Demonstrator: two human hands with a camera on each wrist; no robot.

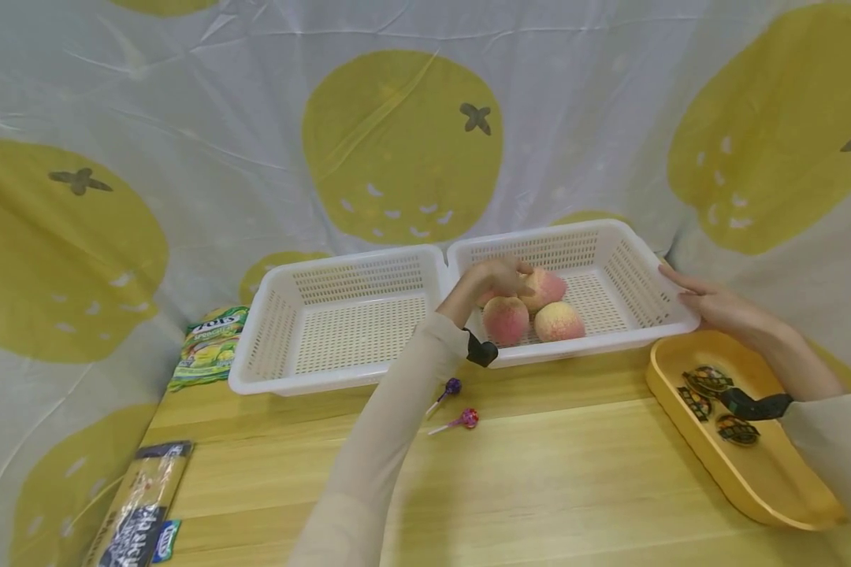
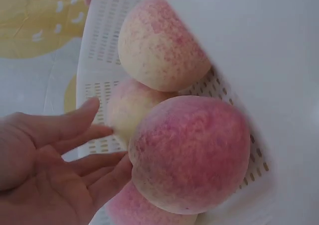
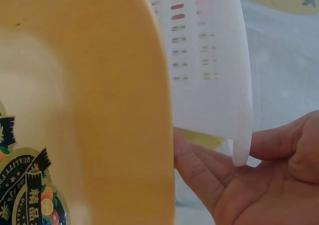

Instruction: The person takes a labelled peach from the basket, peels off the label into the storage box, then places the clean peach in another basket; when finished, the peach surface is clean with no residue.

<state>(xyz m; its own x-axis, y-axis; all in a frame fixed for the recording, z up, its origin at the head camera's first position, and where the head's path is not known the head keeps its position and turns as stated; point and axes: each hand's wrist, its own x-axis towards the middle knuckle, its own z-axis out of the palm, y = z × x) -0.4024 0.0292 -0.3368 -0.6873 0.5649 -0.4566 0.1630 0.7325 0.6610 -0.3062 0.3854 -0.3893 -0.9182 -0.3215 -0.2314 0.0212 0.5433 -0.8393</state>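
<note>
My left hand (image 1: 498, 277) reaches into the right white basket (image 1: 610, 339), over several pink and yellow peaches (image 1: 559, 321). In the left wrist view its fingertips meet the side of the nearest, reddest peach (image 2: 194, 153), while the thumb stands apart from the fruit. At the basket's right end, my right hand (image 1: 730, 309) grips the rim. The right wrist view has the thumb on one side of the white rim (image 3: 243, 130) and the fingers reaching beneath it.
A second white basket (image 1: 340, 382) adjoins on the left. A yellow tray (image 1: 716, 472) with several dark labels (image 1: 737, 430) stands at right. Two lollipops (image 1: 470, 418) lie in front. Farther left are a green packet (image 1: 209, 346), a long dark-ended packet (image 1: 142, 504) and a small blue-green packet (image 1: 166, 542).
</note>
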